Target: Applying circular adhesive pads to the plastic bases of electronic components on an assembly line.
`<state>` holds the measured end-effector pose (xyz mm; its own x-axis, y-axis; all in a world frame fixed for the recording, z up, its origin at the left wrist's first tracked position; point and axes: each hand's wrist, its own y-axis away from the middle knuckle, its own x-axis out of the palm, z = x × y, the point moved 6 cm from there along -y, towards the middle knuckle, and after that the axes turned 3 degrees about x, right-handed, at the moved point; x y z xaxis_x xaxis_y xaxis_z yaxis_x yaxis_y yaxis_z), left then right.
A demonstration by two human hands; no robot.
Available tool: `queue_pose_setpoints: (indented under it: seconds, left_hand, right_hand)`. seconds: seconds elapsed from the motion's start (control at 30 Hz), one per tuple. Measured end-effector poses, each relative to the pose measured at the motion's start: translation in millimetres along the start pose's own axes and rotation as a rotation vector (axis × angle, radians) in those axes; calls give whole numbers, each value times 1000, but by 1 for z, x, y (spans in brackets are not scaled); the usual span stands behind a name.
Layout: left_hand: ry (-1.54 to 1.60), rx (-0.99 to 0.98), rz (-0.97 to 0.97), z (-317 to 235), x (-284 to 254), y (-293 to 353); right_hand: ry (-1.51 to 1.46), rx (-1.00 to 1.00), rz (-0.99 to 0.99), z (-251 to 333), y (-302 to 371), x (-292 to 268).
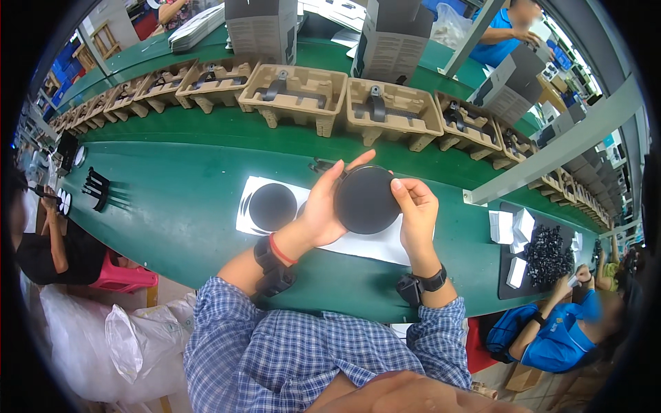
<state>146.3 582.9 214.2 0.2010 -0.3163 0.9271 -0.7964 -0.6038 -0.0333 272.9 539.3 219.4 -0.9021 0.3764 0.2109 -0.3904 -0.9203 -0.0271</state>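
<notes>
Between my two hands I hold a flat, round black disc [367,199], its face turned up toward me. My left hand [322,210] supports its left edge, with the fingers reaching behind it. The thumb of my right hand [418,212] presses on the right rim, fingers curled at the edge. A second round black disc [273,206] lies left of my hands on a white sheet [382,249] that spreads under both hands. Just beyond my left hand sits a small dark part [321,165], partly hidden by the fingers.
A row of brown moulded trays [292,96] with black parts runs along the far ledge, grey boxes [261,31] behind. A slanted metal post [558,141] stands right. Black stand-like parts [96,189] are left; a dark mat [513,281] holds small black pieces. Co-workers sit at both sides.
</notes>
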Motion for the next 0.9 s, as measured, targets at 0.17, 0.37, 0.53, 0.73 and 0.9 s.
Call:
queue_pose_setpoints:
  seconds: [0.17,0.37,0.53,0.73,0.9]
  left_hand:
    - [-78,-1,2,0,3,-1]
    - [-93,26,6,-2,3,-3]
    - [-30,29,24,-3,5,-2]
    - [-187,48,-2,-2,8,1]
    - [-246,116,-37,-15,1,6]
  right_hand:
    - [59,-68,-6,5,-1,2]
    - [48,-76,-9,5,-1,3]
    - [32,-84,-23,1,-1,2]
    - [116,-127,-52,4,0,1]
    - [1417,-1148,-306,61,34,40]
